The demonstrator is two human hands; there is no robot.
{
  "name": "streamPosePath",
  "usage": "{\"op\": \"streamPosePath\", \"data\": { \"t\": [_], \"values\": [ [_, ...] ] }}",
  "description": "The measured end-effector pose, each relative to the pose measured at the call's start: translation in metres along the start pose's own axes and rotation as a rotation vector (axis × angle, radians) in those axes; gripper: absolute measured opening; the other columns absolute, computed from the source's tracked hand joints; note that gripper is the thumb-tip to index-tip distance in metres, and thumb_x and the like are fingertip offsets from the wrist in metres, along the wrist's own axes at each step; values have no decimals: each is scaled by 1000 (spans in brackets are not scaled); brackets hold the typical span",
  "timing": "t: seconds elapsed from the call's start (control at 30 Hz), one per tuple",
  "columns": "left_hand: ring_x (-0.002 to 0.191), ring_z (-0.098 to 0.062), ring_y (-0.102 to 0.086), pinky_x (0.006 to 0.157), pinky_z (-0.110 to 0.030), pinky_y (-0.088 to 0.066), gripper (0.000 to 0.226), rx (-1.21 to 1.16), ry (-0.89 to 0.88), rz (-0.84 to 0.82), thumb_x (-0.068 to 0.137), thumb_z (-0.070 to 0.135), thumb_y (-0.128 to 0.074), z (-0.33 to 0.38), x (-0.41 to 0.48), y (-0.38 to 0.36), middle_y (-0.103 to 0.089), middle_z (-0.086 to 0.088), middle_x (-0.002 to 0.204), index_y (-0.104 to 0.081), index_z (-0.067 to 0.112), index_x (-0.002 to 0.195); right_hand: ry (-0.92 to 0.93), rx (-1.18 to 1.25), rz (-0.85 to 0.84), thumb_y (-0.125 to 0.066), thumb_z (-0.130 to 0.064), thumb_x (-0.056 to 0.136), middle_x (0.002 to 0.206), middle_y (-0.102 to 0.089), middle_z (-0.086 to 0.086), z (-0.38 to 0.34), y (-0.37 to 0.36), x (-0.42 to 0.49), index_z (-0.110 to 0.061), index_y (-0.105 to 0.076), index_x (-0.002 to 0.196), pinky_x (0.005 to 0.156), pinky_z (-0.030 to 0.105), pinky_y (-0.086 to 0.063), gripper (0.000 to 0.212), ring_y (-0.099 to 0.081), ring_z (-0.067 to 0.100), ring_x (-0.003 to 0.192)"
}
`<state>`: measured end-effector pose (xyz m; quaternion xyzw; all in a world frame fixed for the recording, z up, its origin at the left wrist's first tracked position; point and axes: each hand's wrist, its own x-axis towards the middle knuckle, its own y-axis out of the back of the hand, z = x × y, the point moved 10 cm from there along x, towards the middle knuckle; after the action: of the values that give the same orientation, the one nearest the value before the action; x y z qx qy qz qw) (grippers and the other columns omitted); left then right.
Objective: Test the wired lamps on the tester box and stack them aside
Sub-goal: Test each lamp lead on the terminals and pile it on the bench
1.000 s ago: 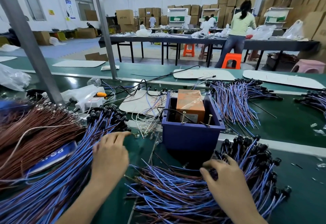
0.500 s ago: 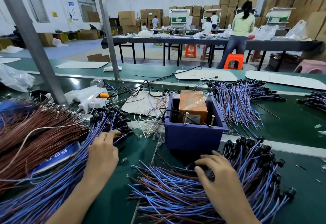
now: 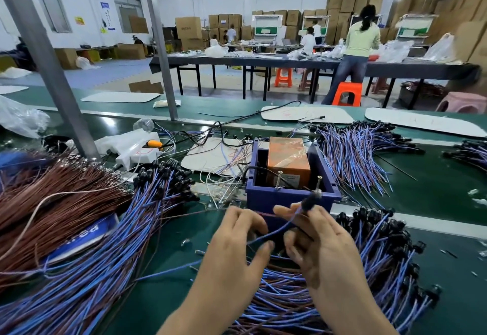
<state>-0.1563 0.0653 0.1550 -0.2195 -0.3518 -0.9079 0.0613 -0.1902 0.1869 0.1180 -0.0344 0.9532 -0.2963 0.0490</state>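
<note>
**While both pinch, left hand (image 3: 237,239) sits lower than right hand (image 3: 329,245)**

Head cam: right thumb & forefinger close narrow on thin blue-purple wired lamp w/ black plastic head (image 3: 311,200), which pokes past fingertips at near rim of dark blue square plastic tester box (image 3: 276,199). Left fingers, bent close, hold same wire lower down. Under both palms: heap of blue wired lamps (image 3: 390,255) on green table (image 3: 448,192).

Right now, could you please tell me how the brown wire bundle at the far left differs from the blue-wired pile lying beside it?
The brown wire bundle is reddish brown; the blue-wired pile is mostly blue. The blue-wired pile ends in black lamp heads, while the brown wire bundle ends in thin pale tips. Both lie loose on the green table.
</note>
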Motion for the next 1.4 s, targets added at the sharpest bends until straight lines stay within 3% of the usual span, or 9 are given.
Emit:
{"op": "streamPosePath", "data": {
  "t": [0.3,0.4,0.47,0.6,0.77,0.93,1.03,1.17,1.4],
  "values": [
    [92,-3,-41,81,-15,-34,36,68,65,-7,89,27,-62,-17,-6,-27,-44,21,88,-50,49,115,-98,90,-41,-31,10,85,68,-62,24,6,12,-7,4,-64,85,41,24,-46,33,-54,20,48],
    [96,-5,-35,86,-23,-32,13,138,73,-56,91,30,-59,-20,-3,-29,-39,21,92,-64,42,90,-107,145,-31,-44,8,76,73,-66,22,-2,14,-6,3,-64,91,42,20,-48,26,-59,18,50],
    [85,-1,-43,79,-23,-37,26,-54,108,-209,95,25,-54,-25,-4,-43,-49,20,81,-57,39,74,-88,176,42,-47,8,74,79,-71,21,-12,27,0,1,-65,98,48,19,-53,30,-66,18,57],
    [50,-5,-35,51,-22,-29,21,-222,154,-319,96,28,-52,-36,-9,-36,-47,12,52,-62,36,81,44,192,219,-45,7,89,80,-72,16,-42,69,14,-5,-61,102,59,19,-57,24,-72,20,72],
    [48,-3,-44,50,-21,-35,21,-87,190,-388,91,31,-60,-69,-15,-1,-58,8,53,-69,39,74,215,66,357,-43,10,92,80,-70,13,-75,125,17,-8,-56,104,71,23,-59,25,-72,16,78],
    [50,-3,-53,52,-15,-40,16,-89,145,-340,82,46,-59,-66,-9,18,-64,8,57,-71,37,77,196,-526,531,-59,-3,90,140,-45,10,-75,142,14,-24,-35,145,92,28,-52,63,-62,17,104],
    [53,-2,-54,53,-16,-42,13,-85,84,-385,85,44,-62,-47,-1,3,-63,16,60,-69,39,75,438,-897,335,-65,-7,86,130,-54,4,-80,73,0,-38,-47,133,61,11,-47,59,-58,-1,74],
    [51,-3,-44,51,-25,-37,15,-100,-12,-419,87,30,-65,-18,13,-17,-58,11,57,-66,33,72,592,-1170,-169,-66,-2,85,111,-63,-20,-25,-26,-20,-30,-62,121,87,1,-39,46,-54,-14,104],
    [55,-7,-57,54,-19,-47,9,-460,301,-232,73,18,-80,-42,20,-4,-68,-4,63,-71,21,70,627,-1050,1,-70,-8,84,85,-67,-17,-16,-8,-23,-31,-72,92,73,15,-48,25,-62,3,85]
  ]
}}
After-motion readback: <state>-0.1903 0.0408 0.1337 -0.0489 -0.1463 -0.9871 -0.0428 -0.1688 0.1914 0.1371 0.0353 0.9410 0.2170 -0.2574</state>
